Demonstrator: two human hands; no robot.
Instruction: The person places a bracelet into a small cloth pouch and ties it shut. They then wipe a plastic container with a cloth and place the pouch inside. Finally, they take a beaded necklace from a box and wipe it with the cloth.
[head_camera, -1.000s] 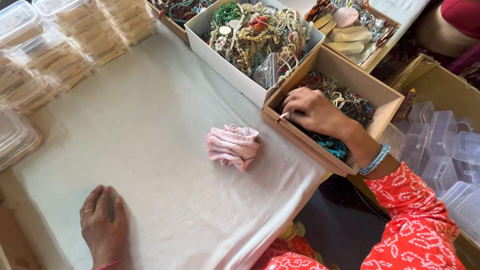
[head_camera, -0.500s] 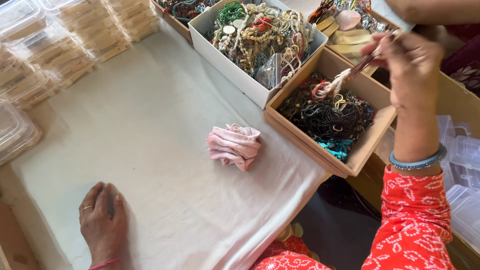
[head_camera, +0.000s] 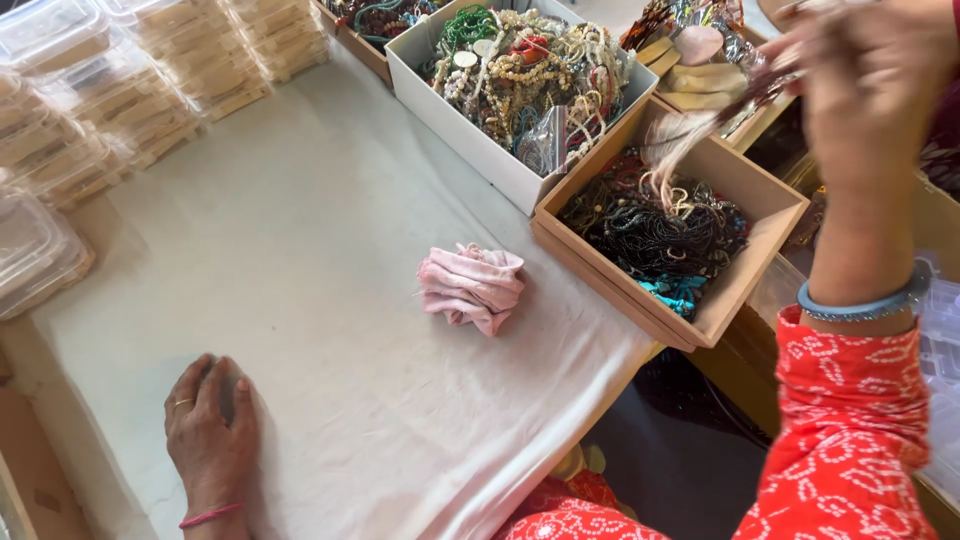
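White cloth covered the table. Above the brown cardboard box of dark bead strings, the right hand pinched a blurry pale bead string. Left of that box, the left hand lay flat and open, past a crumpled pink cloth.

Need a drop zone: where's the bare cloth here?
Free: the white cloth between the left hand, pink rag and stacked clear boxes. Crowded: the far right, with the white box and brown box full of beads.
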